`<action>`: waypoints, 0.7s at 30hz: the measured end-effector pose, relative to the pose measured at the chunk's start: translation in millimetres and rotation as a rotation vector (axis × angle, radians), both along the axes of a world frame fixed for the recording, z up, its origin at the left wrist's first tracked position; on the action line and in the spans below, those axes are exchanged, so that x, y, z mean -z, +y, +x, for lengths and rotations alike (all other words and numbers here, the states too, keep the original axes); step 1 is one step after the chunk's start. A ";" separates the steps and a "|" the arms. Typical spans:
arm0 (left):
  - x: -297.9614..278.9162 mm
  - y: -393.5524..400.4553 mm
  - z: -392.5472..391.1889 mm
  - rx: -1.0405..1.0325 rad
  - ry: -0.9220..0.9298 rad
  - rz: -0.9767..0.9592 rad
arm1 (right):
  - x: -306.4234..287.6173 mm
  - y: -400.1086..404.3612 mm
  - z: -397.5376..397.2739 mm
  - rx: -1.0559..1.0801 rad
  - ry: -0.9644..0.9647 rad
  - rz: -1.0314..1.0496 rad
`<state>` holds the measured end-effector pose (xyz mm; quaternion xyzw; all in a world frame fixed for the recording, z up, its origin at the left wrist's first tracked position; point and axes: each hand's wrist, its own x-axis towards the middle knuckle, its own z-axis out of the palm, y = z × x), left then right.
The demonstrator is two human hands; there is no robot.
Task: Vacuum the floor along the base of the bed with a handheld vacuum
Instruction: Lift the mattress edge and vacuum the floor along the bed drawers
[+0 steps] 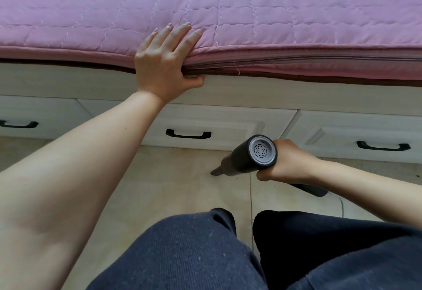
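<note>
Nearest to where I stand are the person's knees (pixel 205 255) in dark, slightly linty knit trousers, crouched over pale glossy floor tiles (pixel 159 186) with a dark grout line running toward the bed.

Just beyond the knees, the right hand (pixel 287 164) is clenched round the handle of the handheld vacuum (pixel 253 154): a stubby matte-black cylinder with a grey vented end cap facing up, tapering to a narrow nozzle (pixel 217 172). The nozzle tip sits at or just above the tile, a little short of the bed's base. It looks light, rigid plastic, easy to steer one-handed; the smooth barrel would be slippery, so the handle behind it is the sensible place to hold. A thin pale cord (pixel 341 205) trails from the handle end.

Past the vacuum, the bed base is white wood-grain drawers (pixel 205 125) with black bar handles (pixel 188 134), hard and flat-faced.

Farthest, the left hand (pixel 164 61) rests on the bed's edge, fingers spread flat on the soft quilted pink cover (pixel 274 15), thumb tucked under the mattress edge.
</note>
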<state>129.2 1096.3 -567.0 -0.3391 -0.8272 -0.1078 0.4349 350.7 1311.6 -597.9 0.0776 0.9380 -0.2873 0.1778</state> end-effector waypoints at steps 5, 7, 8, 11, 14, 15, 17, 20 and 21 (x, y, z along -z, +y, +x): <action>0.2 0.2 -0.2 0.006 0.011 0.005 | -3.9 0.9 7.6 -0.012 -0.014 -0.009; -0.1 0.6 -0.4 0.007 0.008 0.006 | -4.9 -0.3 9.2 -0.032 -0.015 0.005; -0.2 0.6 -0.3 0.008 0.007 0.006 | -5.7 -0.8 9.8 -0.036 -0.016 0.006; 0.2 0.4 0.0 0.006 0.007 0.004 | -7.3 -1.7 10.3 -0.040 -0.024 -0.004; -0.5 0.0 -0.4 0.009 0.003 0.002 | -7.9 -0.9 9.7 -0.033 -0.028 -0.009; -0.3 -0.2 -0.3 0.009 0.001 0.002 | -8.0 -0.7 9.5 -0.031 -0.030 -0.006; -0.7 -0.2 -0.1 0.008 -0.001 0.000 | -9.1 -0.7 9.2 -0.029 -0.035 0.002; -0.4 0.2 0.5 0.008 -0.003 -0.003 | -11.7 -0.2 9.7 -0.032 -0.049 -0.002; -0.7 0.3 0.3 0.007 -0.003 -0.003 | -12.8 -0.3 10.1 -0.035 -0.054 -0.004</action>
